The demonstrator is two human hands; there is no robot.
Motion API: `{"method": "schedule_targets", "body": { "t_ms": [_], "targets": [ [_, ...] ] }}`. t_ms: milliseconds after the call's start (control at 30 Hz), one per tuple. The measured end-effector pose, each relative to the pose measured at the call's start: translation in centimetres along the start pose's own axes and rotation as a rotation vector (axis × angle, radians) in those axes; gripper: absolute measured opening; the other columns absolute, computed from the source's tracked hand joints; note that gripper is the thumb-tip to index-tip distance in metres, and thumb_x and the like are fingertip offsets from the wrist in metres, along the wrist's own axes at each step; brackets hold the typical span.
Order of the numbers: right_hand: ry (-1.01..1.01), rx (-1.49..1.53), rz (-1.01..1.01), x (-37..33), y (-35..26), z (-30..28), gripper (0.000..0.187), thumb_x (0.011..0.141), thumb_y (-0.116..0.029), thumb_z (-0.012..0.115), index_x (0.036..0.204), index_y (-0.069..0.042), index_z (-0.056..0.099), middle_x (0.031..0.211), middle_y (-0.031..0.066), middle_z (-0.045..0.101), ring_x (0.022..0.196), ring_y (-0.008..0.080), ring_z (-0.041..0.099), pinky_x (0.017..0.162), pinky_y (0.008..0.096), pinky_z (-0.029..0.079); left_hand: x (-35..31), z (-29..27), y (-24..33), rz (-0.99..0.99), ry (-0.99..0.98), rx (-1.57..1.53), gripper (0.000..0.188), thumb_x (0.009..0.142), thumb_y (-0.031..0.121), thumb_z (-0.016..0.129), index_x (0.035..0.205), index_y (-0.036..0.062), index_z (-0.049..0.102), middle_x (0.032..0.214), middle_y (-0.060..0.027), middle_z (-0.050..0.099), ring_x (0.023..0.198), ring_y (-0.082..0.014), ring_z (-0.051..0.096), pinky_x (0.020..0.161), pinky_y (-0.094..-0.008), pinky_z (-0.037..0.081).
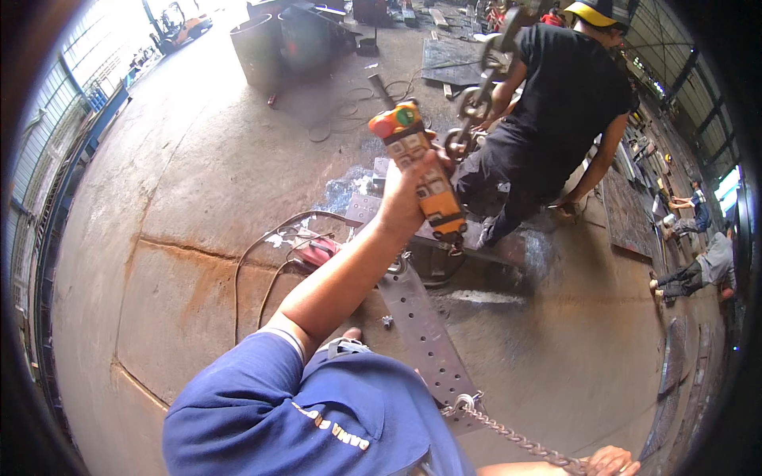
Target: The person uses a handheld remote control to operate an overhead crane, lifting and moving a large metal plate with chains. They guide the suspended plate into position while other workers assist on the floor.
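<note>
Raised in front of me, my left hand (pixel 414 189) is closed around an orange crane remote control (pixel 439 208) with a red and a green button at its top. Low at the right edge of my body, my right hand (pixel 613 460) has its fingers curled on a steel chain (pixel 520 438). That chain runs to a hook or shackle (pixel 463 403) at the near end of a long steel plate with rows of holes (pixel 419 329). A second, heavier chain (pixel 476 101) hangs just beyond the remote, blurred at its top.
A co-worker (pixel 559 103) in dark clothes and a yellow-and-black hat bends close by at the right. A red machine (pixel 316 250) with cables lies on the floor left of the plate. Large dark cylinders (pixel 290 47) stand farther off. Other people (pixel 702 266) sit at the far right.
</note>
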State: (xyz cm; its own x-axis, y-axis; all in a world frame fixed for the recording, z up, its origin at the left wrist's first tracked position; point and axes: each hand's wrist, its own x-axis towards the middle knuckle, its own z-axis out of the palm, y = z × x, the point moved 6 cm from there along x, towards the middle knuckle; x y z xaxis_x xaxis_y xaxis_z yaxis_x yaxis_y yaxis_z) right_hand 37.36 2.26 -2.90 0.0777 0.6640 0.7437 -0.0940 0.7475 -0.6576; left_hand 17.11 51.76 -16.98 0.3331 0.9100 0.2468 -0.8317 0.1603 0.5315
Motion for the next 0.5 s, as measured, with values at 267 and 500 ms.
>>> {"method": "schedule_targets", "body": {
  "t_ms": [267, 500],
  "targets": [
    [0.075, -0.081, -0.017, 0.5, 2.0, 3.7, 0.044, 0.09, -0.044, 0.071, 0.105, -0.007, 0.054, 0.071, 0.0062, 0.06, 0.046, 0.0087, 0.045, 0.046, 0.0238, 0.039, 1.2, -1.2, 2.5, -0.114, -0.113, -0.067, 0.03, 0.094, 0.028, 0.064, 0.117, 0.0101, 0.056, 0.095, -0.0047, 0.064, 0.085, -0.0165, 0.064, 0.073, -0.0317, 0.055],
    [0.061, -0.096, -0.062, 0.8, 3.3, 7.9, 0.045, 0.088, -0.041, 0.072, 0.109, -0.005, 0.054, 0.073, 0.0082, 0.06, 0.046, 0.0122, 0.048, 0.047, 0.027, 0.043, 2.8, -4.6, 6.6, -0.133, -0.014, -0.138, 0.031, 0.092, 0.023, 0.064, 0.117, 0.0076, 0.053, 0.089, -0.0079, 0.066, 0.08, -0.0173, 0.066, 0.071, -0.0327, 0.056]
  ]
}}
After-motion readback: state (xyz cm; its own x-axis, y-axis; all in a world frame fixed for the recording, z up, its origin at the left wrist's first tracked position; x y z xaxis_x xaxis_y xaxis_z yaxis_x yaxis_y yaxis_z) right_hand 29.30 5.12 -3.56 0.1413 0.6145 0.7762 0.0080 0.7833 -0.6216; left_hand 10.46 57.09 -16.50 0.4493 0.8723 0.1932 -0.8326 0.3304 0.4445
